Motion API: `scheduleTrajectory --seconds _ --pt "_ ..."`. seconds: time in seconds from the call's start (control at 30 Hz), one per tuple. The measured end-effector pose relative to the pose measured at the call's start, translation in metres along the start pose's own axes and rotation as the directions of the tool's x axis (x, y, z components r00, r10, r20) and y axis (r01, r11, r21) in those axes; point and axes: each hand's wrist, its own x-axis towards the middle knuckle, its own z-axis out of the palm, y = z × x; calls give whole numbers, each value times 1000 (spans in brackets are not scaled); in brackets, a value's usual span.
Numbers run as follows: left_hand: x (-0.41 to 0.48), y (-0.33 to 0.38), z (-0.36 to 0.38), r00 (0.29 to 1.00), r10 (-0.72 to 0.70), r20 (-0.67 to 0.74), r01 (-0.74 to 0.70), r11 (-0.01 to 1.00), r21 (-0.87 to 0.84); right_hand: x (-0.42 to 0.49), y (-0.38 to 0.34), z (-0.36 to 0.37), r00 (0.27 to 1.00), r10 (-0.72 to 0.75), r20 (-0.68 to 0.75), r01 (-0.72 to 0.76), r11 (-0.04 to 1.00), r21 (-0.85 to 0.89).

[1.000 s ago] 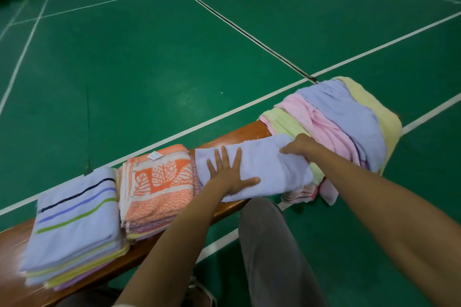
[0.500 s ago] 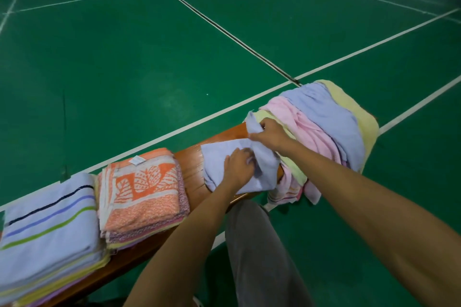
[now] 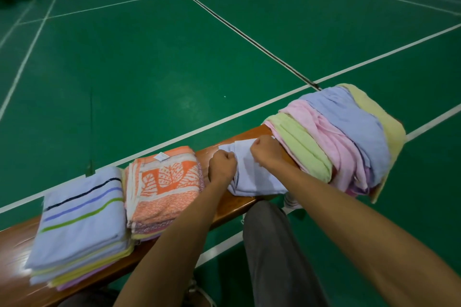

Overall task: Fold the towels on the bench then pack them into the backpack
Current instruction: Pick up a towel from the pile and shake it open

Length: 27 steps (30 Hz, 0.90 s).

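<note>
Both hands have closed into fists on the lilac towel since half a second ago, when the right was lifting a flap across; that flap is now down. Left hand clamps its grip on the towel's 9 o'clock edge, and right hand pinches the cloth toward 1 o'clock, probably to pull the fold taut and square its corners. This towel lies on the surface between the orange pile at 9 o'clock and the unfolded heap at 3 o'clock. A striped pile sits farther along at 8 o'clock. Folded stacks seem kept to one side so that loose towels can be drawn from the other. No backpack is visible, so packing looks some way off.
</note>
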Motion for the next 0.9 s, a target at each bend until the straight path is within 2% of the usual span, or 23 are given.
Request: scheduleTrajectory --seconds 0.13,0.2,0.33,0.43,0.5,0.6,0.7,0.77,0.8,0.9 --pt "-13 8 -9 990 7 -138 7 995 99 9 27 -8 995 64 -81 -72 992 -102" --pt "-22 10 -9 992 -23 -121 33 996 82 10 38 -7 991 106 -77 -115 986 -123" --pt "-28 6 -8 1000 -12 -16 15 984 179 9 52 0 990 117 84 -115 993 -29" --pt "-31 5 -6 998 -35 -58 50 958 281 12 57 1 974 155 163 -168 983 70" --pt "-30 8 -4 995 -73 -72 92 945 314 11 53 -1 943 194 271 -225 970 90" --pt "-25 12 -4 983 -183 -14 182 962 203 10 45 -1 892 275 359 -329 940 96" --pt "-22 19 -13 961 -225 160 212 973 97 15 46 0 868 284 408 -348 933 92" --pt "-23 25 -17 911 -280 304 287 958 22 13 44 -5 882 268 388 -344 929 139" --pt "-22 26 -18 901 -282 329 300 954 -5 12 41 -9 896 257 363 -339 923 182" --pt "-20 33 -25 970 -149 192 160 986 -44 7 32 -23 928 229 295 -295 933 204"
